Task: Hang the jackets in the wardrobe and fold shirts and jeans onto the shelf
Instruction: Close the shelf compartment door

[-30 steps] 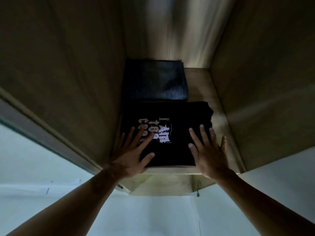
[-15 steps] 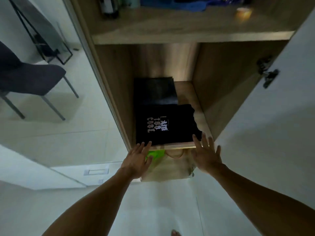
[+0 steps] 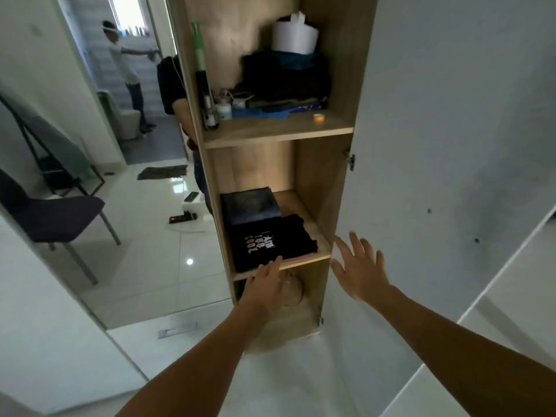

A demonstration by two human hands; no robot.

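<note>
A folded black shirt [image 3: 272, 245] with white lettering lies at the front of the wooden middle shelf [image 3: 313, 257]. Behind it sits a folded dark grey garment [image 3: 251, 206], possibly jeans. My left hand [image 3: 267, 284] is just below the shelf's front edge, fingertips near the shirt's front edge, holding nothing. My right hand [image 3: 359, 267] hovers to the right of the shelf edge, in front of the white door, fingers spread and empty.
The upper shelf [image 3: 276, 130] holds dark clothes, a paper roll [image 3: 294, 34], bottles and an orange lid. The open white door [image 3: 451, 145] stands at the right. A mirror [image 3: 120, 176] at the left reflects a dark chair [image 3: 57, 218], floor items and a person.
Both hands have come off the black shirt and drawn back out of the shelf. My view has pulled back, so the whole cabinet and the upper shelf now show.
</note>
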